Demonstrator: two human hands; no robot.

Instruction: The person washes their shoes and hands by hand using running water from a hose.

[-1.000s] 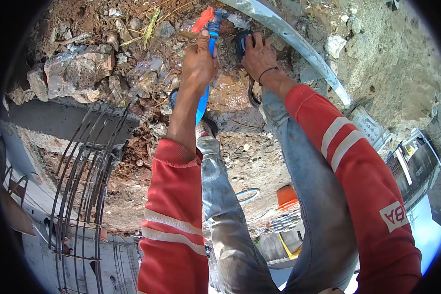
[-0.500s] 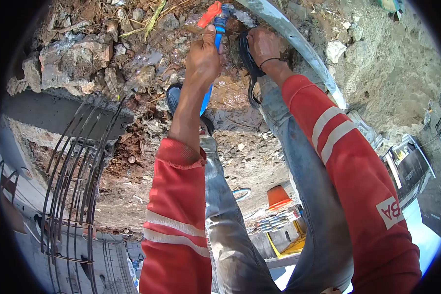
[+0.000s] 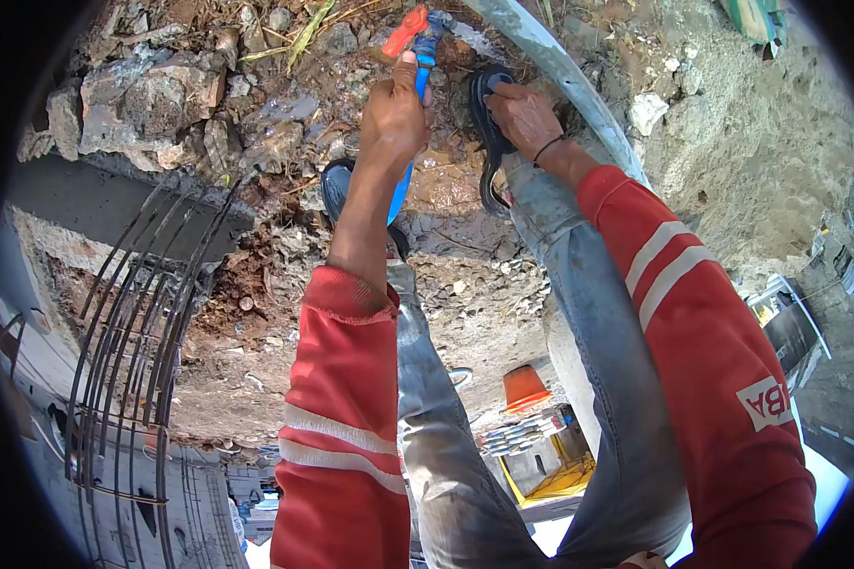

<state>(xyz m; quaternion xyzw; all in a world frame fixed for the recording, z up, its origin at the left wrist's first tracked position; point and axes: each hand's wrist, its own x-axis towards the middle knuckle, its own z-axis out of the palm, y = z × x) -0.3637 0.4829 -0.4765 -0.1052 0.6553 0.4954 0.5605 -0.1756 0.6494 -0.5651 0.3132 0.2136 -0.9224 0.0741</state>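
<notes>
My left hand (image 3: 396, 119) is wrapped round a blue hose (image 3: 401, 194), its thumb lying along the top. At the hose's upper end is a blue valve (image 3: 431, 43) with an orange handle (image 3: 406, 31). My right hand (image 3: 527, 119) lies over the dark shoe (image 3: 487, 137) on my right foot, fingers resting on its upper; part of them is hidden. A second dark shoe (image 3: 336, 187) shows beside my left forearm. Between the shoes the reddish ground (image 3: 449, 180) looks wet.
A grey pipe (image 3: 569, 71) curves past my right hand. Broken rocks (image 3: 152, 100) lie at upper left, above several rebar rods (image 3: 133, 351) tied together. An orange bucket (image 3: 525, 389) stands behind my legs. A pale stone (image 3: 647, 112) lies at the right.
My right hand has slid slightly down and right along the shoe, its forearm shifting right. The left hand keeps its hold on the hose.
</notes>
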